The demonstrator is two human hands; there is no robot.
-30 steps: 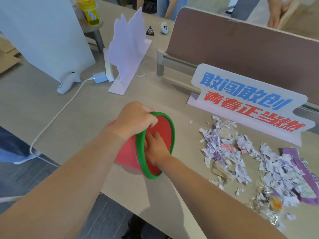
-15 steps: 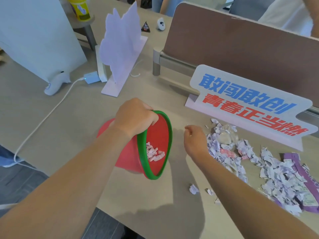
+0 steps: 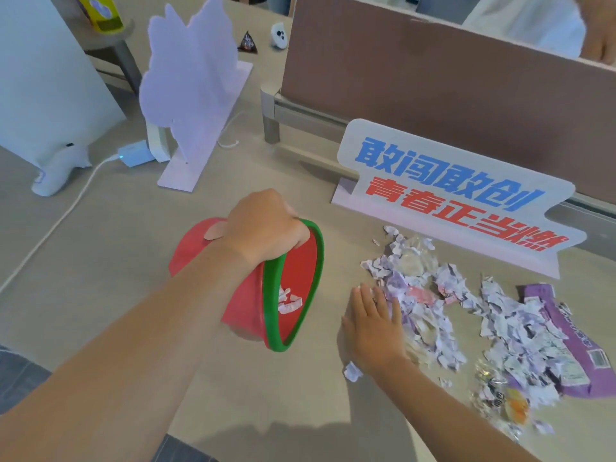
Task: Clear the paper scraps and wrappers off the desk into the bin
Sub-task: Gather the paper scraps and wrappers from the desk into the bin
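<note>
Left hand (image 3: 263,228): fingers clamped on green rim of red bin (image 3: 271,315), tipped sideways on bench (image 3: 100,278).
Right hand (image 3: 373,325): fingers (image 3: 365,296) straight, pressed flat beside paper scraps (image 3: 423,295), between bin mouth and heap.
Around: slogan sign (image 3: 460,191) behind heap; purple wrapper (image 3: 566,338) at far right edge.

Red, green-rimmed bin (image 3: 246,315) on its side, mouth toward pale torn paper scraps (image 3: 430,315) and purple wrapper (image 3: 566,331).

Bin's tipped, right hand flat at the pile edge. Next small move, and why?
Probably curl the right hand around a clump of paper scraps. It lies flat, fingers straight, at the pile's edge nearest the bin, which the left hand grips by the rim, mouth tilted toward the pile. Few scraps are inside; most lie on the desk.
</note>
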